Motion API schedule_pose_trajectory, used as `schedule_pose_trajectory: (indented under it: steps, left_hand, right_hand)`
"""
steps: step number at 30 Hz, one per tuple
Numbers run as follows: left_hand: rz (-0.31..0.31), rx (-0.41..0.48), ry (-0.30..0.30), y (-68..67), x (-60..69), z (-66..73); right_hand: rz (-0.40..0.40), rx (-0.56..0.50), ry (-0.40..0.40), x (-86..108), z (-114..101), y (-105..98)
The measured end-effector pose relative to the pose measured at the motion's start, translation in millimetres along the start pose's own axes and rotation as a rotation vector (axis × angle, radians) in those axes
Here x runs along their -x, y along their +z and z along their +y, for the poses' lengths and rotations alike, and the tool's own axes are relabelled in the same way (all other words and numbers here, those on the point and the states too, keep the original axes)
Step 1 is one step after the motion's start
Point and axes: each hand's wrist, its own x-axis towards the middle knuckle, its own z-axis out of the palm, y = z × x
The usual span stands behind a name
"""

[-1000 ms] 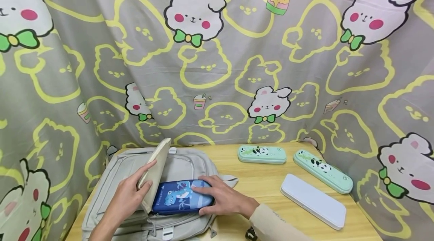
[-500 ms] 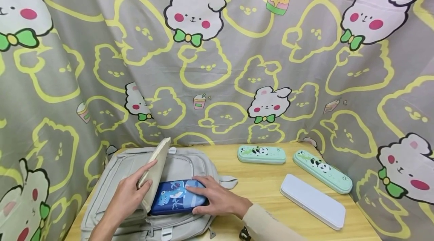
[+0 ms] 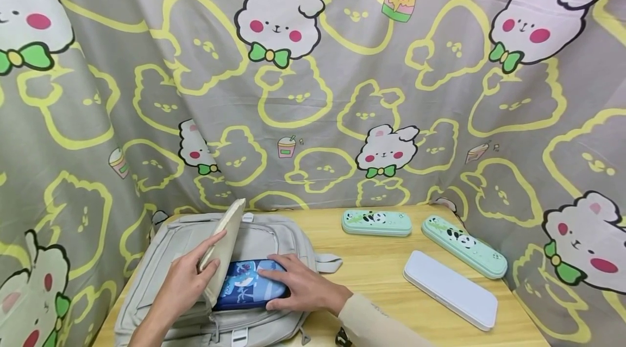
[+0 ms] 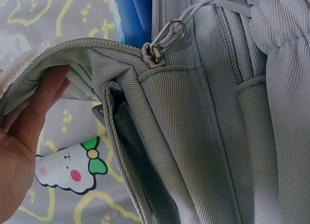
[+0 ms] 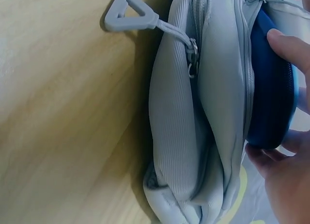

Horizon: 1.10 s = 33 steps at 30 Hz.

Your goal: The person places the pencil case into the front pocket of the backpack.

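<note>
A grey backpack (image 3: 256,238) lies on the table at the left. My left hand (image 3: 183,281) holds its front pocket flap (image 3: 229,235) raised, fingers inside the flap and thumb on its outer side. A blue pencil case (image 3: 244,284) with a dinosaur print sits partly inside that pocket, its left end hidden behind the flap. My right hand (image 3: 305,284) grips the case by its right end. From the right wrist view, thumb and fingers go round the dark blue case (image 5: 271,88) at the zipped opening. The left wrist view shows the pocket's metal zip pull (image 4: 154,54).
Two mint green panda pencil cases, one at the back (image 3: 376,223) and one angled at the right (image 3: 464,246), lie on the wooden table (image 3: 371,276). A pale lavender case (image 3: 450,290) lies in front of them. A patterned curtain (image 3: 313,92) surrounds the table.
My right hand has moved left, sliding the blue pencil case further into the backpack pocket behind the flap. The left hand has stayed in place, holding the flap up.
</note>
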Motion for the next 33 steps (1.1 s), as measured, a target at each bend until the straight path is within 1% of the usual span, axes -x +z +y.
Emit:
schedule_pose_trajectory:
  steps: [7, 16, 22, 27, 30, 33]
  left_hand:
    - [0.016, 0.003, 0.02, 1.3, 0.5, -0.4]
    - [0.019, 0.011, 0.023, 0.9, -0.8, -0.5]
    - [0.019, 0.019, 0.042, 1.5, -1.7, -1.4]
    - [0.005, 0.029, 0.016, 0.5, -1.8, -1.5]
    - [-0.006, 0.036, -0.005, -0.8, -1.7, -1.2]
    - [-0.005, 0.037, -0.009, -1.4, -1.4, -1.5]
  right_hand:
    - [-0.003, 0.006, -0.018, -9.4, -5, 6]
    - [0.003, 0.005, -0.015, -25.4, -16, 11]
    - [0.005, 0.011, -0.002, -31.1, -19, 17]
    - [-0.005, -0.007, 0.001, -31.7, -18, 20]
    - [-0.001, -0.026, -0.011, -29.5, -18, 18]
    - [0.011, -0.04, -0.021, -26.3, -16, 15]
